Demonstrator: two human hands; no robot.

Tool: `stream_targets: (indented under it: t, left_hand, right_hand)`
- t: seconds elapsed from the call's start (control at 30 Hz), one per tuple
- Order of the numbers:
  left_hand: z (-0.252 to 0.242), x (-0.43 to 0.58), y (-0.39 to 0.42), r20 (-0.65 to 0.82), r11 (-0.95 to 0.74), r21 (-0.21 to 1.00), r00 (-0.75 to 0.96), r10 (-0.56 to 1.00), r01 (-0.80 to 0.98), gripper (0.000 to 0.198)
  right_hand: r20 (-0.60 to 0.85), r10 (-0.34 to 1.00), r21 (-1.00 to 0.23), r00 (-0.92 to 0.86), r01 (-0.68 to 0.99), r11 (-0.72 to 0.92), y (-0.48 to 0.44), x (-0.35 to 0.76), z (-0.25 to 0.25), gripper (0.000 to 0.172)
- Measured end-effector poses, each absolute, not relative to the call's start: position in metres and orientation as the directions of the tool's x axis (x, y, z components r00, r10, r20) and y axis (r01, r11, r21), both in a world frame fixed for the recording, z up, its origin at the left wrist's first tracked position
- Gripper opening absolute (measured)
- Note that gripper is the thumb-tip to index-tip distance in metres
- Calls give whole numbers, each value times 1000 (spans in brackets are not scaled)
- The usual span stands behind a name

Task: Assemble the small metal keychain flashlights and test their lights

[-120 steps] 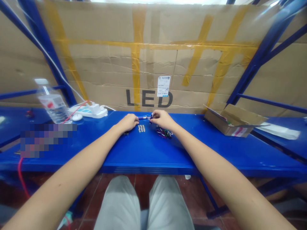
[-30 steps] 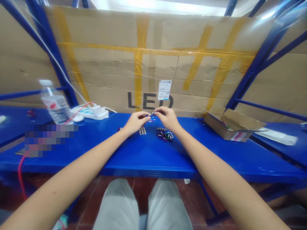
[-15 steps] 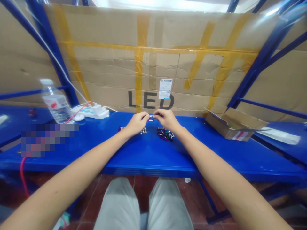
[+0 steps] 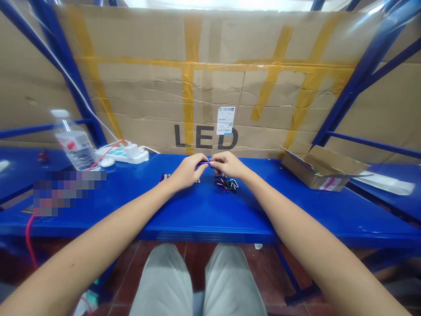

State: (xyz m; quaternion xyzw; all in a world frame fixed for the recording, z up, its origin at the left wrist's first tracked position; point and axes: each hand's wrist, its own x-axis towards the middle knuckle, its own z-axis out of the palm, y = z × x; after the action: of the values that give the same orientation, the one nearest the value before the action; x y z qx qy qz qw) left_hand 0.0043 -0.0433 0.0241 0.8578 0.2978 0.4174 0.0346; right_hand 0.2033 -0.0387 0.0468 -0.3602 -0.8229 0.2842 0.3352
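Note:
My left hand is closed, its thumb and fingers pinching a slim purple piece above the back of the blue table. At the piece's right end, the fingertips of my right hand are pressed together on it. What kind of part it is stays too small to tell. Below my right hand lies a small pile of coloured carabiners, purple, green and silver. Small silver parts peek out beside my left hand, mostly covered by it. Farther left, purple and pale pieces show behind my left wrist.
An open cardboard box stands at the right. On the left are a water bottle, a white power strip and a red cable. A large cardboard sheet rises behind the blue table.
The slim purple piece now shows between my hands, where a small silver part was seen before. My left hand has shifted slightly right, covering more of the small silver parts.

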Motion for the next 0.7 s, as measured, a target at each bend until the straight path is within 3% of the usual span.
stream_targets:
  t: [0.13, 0.23, 0.43, 0.53, 0.7]
  left_hand:
    - [23, 5, -44, 742, -866, 209, 503, 443, 455, 7]
    - [23, 6, -46, 756, -857, 224, 471, 454, 465, 6]
    - [26, 8, -50, 717, -793, 389, 387, 580, 468, 10]
    - [26, 9, -51, 695, -785, 399, 402, 596, 474, 10]
    - [23, 10, -49, 718, -820, 307, 448, 532, 483, 9]
  right_hand:
    - [225, 830, -891, -510, 237, 387, -37, 203, 48, 16]
    - [249, 840, -885, -482, 241, 400, -39, 200, 49, 16]
    - [383, 813, -751, -439, 364, 550, -40, 197, 48, 16]
    - [308, 835, -828, -456, 304, 472, -38, 198, 46, 17]
    - [170, 861, -960, -479, 116, 254, -35, 199, 43, 10]
